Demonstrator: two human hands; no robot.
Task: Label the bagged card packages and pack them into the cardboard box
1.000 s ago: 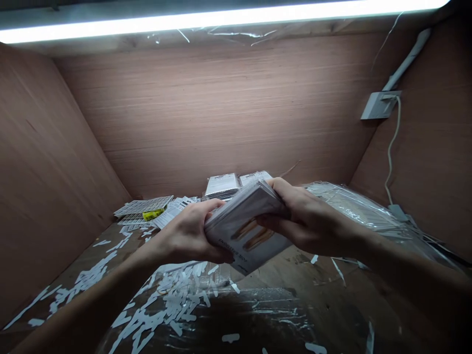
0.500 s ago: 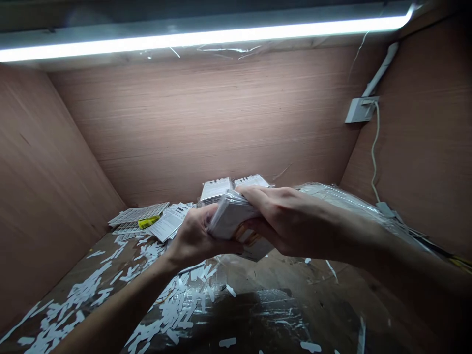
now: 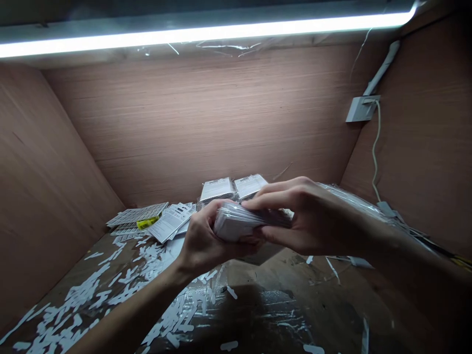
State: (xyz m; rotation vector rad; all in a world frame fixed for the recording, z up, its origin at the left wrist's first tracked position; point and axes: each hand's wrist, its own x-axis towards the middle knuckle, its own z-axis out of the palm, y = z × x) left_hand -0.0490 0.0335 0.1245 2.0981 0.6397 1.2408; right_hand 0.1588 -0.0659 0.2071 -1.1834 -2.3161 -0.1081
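Note:
Both my hands grip one thick stack of white packets (image 3: 239, 223) above the middle of the wooden bench. My left hand (image 3: 201, 241) wraps round its near left end from below, thumb on top. My right hand (image 3: 309, 219) closes over its right side, fingers laid along the top edge. The stack lies almost flat, its edge toward me. Behind it, two piles of similar white packets (image 3: 232, 188) rest against the back wall.
Sheets of white labels (image 3: 136, 215) with a yellow item (image 3: 147, 222) lie at the back left. White paper scraps (image 3: 92, 295) litter the bench. A crinkled clear plastic bag (image 3: 354, 201) lies right. A wall socket (image 3: 359, 109) and its cable hang at right.
The stack has turned from tilted, with its printed face toward me, to nearly flat and edge-on. My hands moved slightly forward and up with it.

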